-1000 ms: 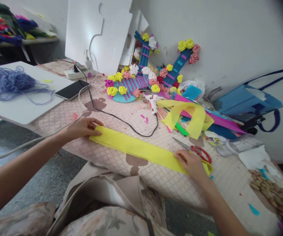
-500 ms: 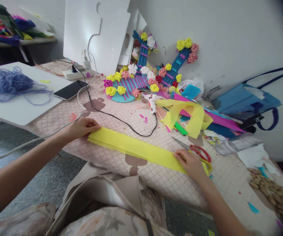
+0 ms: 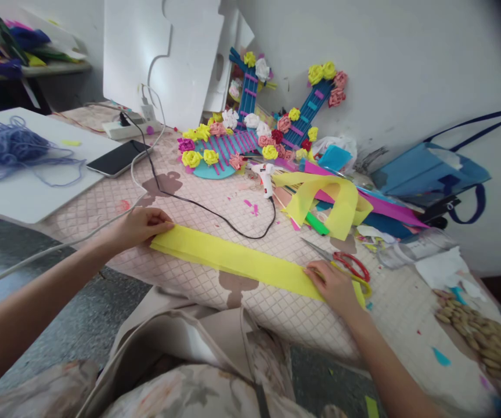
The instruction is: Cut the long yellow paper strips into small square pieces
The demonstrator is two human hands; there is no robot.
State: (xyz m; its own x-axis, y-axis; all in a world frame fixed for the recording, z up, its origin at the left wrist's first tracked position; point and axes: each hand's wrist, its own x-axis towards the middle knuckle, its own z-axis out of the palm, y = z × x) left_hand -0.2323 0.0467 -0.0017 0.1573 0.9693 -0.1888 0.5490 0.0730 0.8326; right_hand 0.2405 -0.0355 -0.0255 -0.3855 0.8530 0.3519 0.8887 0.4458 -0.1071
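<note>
A long yellow crepe paper strip, doubled in layers, lies across the table in front of me. Its left end is pinched between the thumb and fingers of my left hand. Near the other end my right hand has its fingers closed on the strip's upper edge, and the palm hides part of the paper. Along the lower edge the under layer shows slightly past the top one. Scissors with red and yellow handles lie right beside my right hand, partly behind it.
Beyond the strip are a white glue gun with a black cord, loose yellow paper and a flower-covered craft piece. At left sit a phone and purple yarn on a white board. A blue bag stands right.
The view has shifted slightly, moving everything a little left in the picture. Both hands keep their hold on the yellow strip, with hardly any movement.
</note>
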